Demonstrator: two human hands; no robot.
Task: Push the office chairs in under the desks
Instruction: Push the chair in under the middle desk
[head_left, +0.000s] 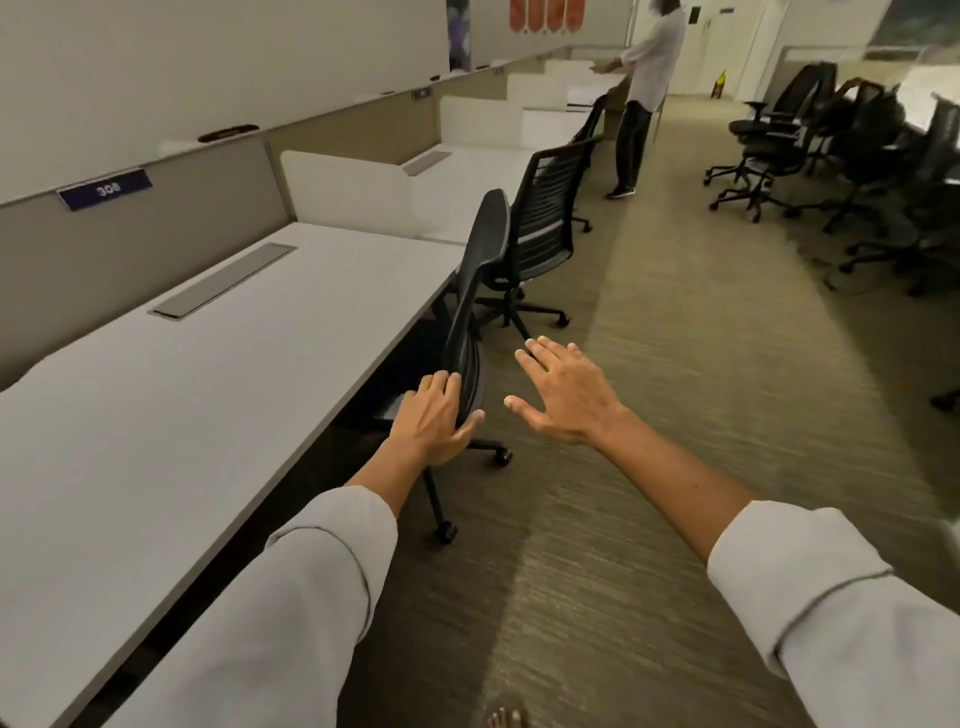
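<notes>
Our left hand (434, 418) closes on the near edge of a black chair (475, 291), fingers curled over the rim of the backrest and the thumb pressed against its outer face. Our right hand (563, 389) hangs just beside it, fingers spread and palm down, touching nothing.

The chair stands at the long edge of the white desk (208, 364), its seat tucked under the top and its backrest seen edge-on, running away from us along the desk line. Two legs of its base (467, 467) and their castors splay out onto the carpet (649, 467). The desk lies to the left of both hands, so we judge that any further push goes leftward, square to the backrest. The left hand is the nearer and already has the hold; the right would have to cross a short gap to the far part of the backrest to share the load.

Farther down the row a second chair (548, 218) sits with its back a little off the next desk, and looks the likely next one. Beyond it another person (647, 78) stands at a desk, hands on the top. Across the aisle more chairs (779, 140) crowd together, well apart from us and blurred.
</notes>
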